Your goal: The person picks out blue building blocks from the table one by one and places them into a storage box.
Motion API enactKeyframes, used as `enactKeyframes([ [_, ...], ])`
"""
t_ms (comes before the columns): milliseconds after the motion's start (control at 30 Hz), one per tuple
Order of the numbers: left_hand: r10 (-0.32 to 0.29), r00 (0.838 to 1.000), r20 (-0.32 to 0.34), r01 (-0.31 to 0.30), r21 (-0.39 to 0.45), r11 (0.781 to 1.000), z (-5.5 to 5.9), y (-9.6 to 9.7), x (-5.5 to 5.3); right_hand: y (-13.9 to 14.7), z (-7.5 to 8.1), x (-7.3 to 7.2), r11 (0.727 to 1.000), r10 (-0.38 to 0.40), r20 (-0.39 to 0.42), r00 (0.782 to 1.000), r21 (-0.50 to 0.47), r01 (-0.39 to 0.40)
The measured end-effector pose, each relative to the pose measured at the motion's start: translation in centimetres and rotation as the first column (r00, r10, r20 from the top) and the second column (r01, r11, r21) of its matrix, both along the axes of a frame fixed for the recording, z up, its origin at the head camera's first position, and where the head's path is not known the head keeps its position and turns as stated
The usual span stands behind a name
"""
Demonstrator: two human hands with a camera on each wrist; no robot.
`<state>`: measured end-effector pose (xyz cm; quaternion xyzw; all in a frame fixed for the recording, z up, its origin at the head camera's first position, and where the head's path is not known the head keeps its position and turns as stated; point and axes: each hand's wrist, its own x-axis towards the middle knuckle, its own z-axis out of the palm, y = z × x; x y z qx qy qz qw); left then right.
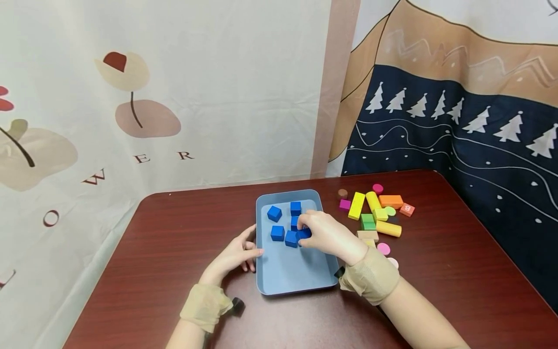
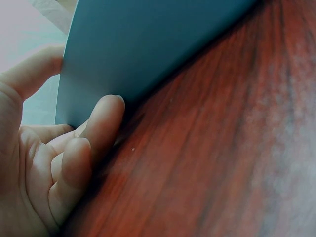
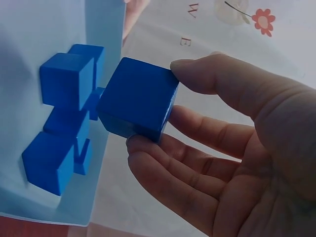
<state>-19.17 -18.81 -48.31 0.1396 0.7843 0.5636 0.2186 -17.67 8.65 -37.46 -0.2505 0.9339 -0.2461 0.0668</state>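
My right hand (image 1: 327,233) pinches a blue cube (image 3: 138,96) between thumb and fingertips, over the blue-grey tray (image 1: 296,271). In the right wrist view the cube is tilted. Several more blue cubes (image 1: 277,233) sit in the far half of the tray, some close together beside the held one. At the tray's left side is my left hand (image 1: 237,251), its thumb over the rim. The left wrist view shows the other fingers (image 2: 106,116) bent against the outer wall, low by the tabletop.
Right of the tray lies a loose spread of coloured blocks, among them a yellow block (image 1: 356,206), an orange block (image 1: 391,201), a green block (image 1: 368,222) and a yellow cylinder (image 1: 388,229). The brown table (image 1: 196,218) backs onto a printed curtain (image 1: 244,97).
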Motion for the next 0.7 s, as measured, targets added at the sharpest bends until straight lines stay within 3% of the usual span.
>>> enactKeyframes([
  [133, -0.007, 1.0, 0.006, 0.007, 0.007, 1.0, 0.3, 0.1, 0.1, 0.0, -0.6, -0.2, 1.0, -0.003, 0.004, 1.0, 0.007, 0.003],
  [333, -0.017, 1.0, 0.002, 0.017, 0.015, 1.0, 2.9, 0.7, 1.2, 0.0, -1.1, -0.3, 1.0, -0.011, 0.022, 1.0, 0.021, 0.011],
  [400, -0.017, 1.0, 0.001, 0.017, 0.011, 1.0, 3.3, 0.7, 1.3, 0.0, -1.1, -0.3, 1.0, -0.013, 0.03, 0.999, 0.024, 0.013],
  [633, 0.0, 1.0, 0.003, 0.0, 0.002, 1.0, 0.2, 0.1, 0.2, 0.0, -1.4, -0.5, 0.999, -0.031, 0.053, 0.998, 0.027, 0.029],
  [700, 0.003, 1.0, 0.0, -0.003, 0.007, 1.0, 0.0, 0.0, 0.2, 0.1, -1.5, -0.6, 0.999, -0.034, 0.057, 0.998, 0.026, 0.032],
])
